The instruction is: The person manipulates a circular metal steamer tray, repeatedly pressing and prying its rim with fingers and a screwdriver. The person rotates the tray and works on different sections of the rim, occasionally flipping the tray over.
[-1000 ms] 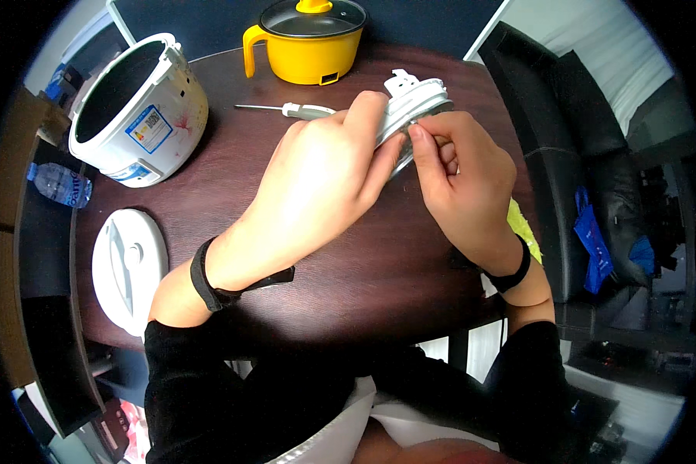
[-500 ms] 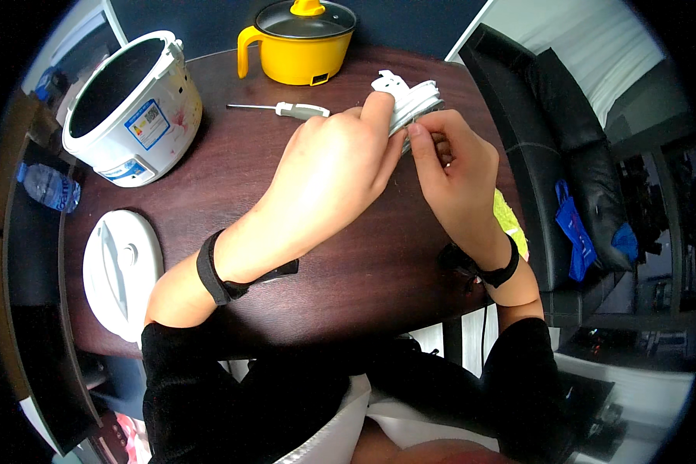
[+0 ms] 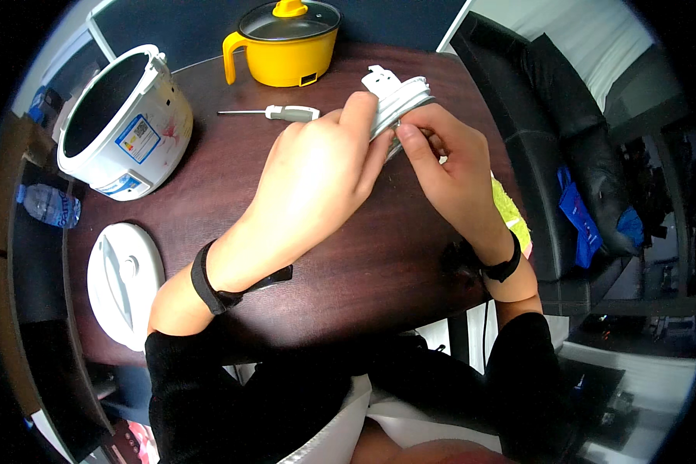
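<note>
A coiled white cord point(image 3: 402, 100) with a white plug-like end point(image 3: 380, 78) is gripped in my left hand point(image 3: 309, 166), whose back faces up and hides part of the coil. At the coil's lower side, my right hand point(image 3: 448, 155) has its thumb and forefinger pinched together. Whatever lies between those fingertips is too small to make out. To the left of the coil, a screwdriver point(image 3: 292, 114) with a grey and white handle lies on the dark wood table point(image 3: 348, 271).
A white rice cooker body point(image 3: 143, 131), lidless, stands at the far left, with a white oval lid point(image 3: 125, 286) nearer me. A yellow pot point(image 3: 290, 58) with a glass lid is at the back. Yellow-green cloth point(image 3: 509, 207) lies by the right edge, beside a black sofa point(image 3: 518, 147).
The view has shifted slightly, so the objects sit a little further left. Both hands stay at the cord coil, with the right fingertips still pinched beside it.
</note>
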`<action>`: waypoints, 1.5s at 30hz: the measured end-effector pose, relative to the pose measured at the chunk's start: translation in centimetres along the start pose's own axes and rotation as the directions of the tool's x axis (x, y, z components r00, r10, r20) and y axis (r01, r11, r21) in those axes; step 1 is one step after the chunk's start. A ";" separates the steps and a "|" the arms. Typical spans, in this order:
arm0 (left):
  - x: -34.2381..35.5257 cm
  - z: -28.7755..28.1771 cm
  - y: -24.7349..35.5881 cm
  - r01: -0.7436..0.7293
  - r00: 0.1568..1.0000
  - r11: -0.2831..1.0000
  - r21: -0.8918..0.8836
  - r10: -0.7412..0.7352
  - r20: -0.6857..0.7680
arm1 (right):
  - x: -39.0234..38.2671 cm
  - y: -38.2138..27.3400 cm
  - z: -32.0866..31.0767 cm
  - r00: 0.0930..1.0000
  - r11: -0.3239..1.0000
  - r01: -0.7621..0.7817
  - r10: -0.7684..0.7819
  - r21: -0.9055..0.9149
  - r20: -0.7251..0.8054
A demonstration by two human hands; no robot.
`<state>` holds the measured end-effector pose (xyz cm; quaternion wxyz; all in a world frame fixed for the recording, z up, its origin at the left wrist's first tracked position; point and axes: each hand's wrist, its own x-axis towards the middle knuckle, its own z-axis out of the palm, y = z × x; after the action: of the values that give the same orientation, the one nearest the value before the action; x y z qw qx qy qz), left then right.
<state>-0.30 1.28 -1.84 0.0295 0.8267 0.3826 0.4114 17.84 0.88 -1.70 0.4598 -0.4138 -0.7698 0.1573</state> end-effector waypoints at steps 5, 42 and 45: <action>0.2 0.0 0.0 0.021 1.000 1.000 0.007 -0.021 0.021 | 0.3 0.3 0.3 0.997 0.996 0.066 -0.068 -0.068 -0.028; 0.2 0.5 0.4 0.052 0.999 0.998 -0.021 -0.052 0.002 | 0.2 1.5 0.3 0.955 0.945 0.271 -0.288 -0.183 -0.071; 0.2 0.5 0.5 0.060 0.998 0.998 -0.005 -0.060 0.004 | 0.2 1.5 0.4 0.955 0.946 0.272 -0.288 -0.175 -0.074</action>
<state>0.39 1.17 -1.87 0.0447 0.8157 0.4061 0.4096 18.24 2.01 -2.74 0.4794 -0.3437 -0.8075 0.0064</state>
